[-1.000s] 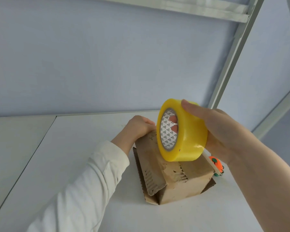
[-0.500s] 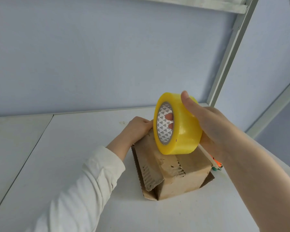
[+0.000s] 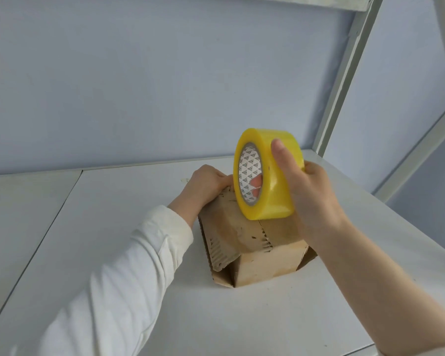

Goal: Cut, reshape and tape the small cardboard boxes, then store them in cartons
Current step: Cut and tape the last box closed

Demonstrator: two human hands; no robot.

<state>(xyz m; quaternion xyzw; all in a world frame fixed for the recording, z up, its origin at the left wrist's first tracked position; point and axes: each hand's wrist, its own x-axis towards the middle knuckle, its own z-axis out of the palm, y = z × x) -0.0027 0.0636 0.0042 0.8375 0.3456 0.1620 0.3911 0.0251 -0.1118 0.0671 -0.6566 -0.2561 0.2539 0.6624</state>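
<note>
The small cardboard box [image 3: 265, 263] sits near the middle of the white desk [image 3: 113, 214], its top flaps folded shut with a ragged, corrugated edge running across the top, and loose flaps splaying out at its base on the near left and right corners. A roll of yellow tape [image 3: 275, 191] stands on edge on the box's top face, its lower rim touching the cardboard at the seam and its printed core turned to the left. The right hand [image 3: 311, 194] grips this roll from the right: the thumb lies flat across the outer yellow band, pointing up, while fingertips show inside the core, so the hand is wrapped closed around the roll's width. The bare right forearm runs down to the lower right corner. The left hand [image 3: 206, 185] rests on the far left top edge of the box, knuckles up and fingers curled over that edge, holding the cardboard down; its wrist bends down into a white sleeve [image 3: 129, 265] that stretches to the lower left. Behind the desk is a pale blue wall [image 3: 139, 86], with a white metal frame [image 3: 344, 80] slanting up at the right.
</note>
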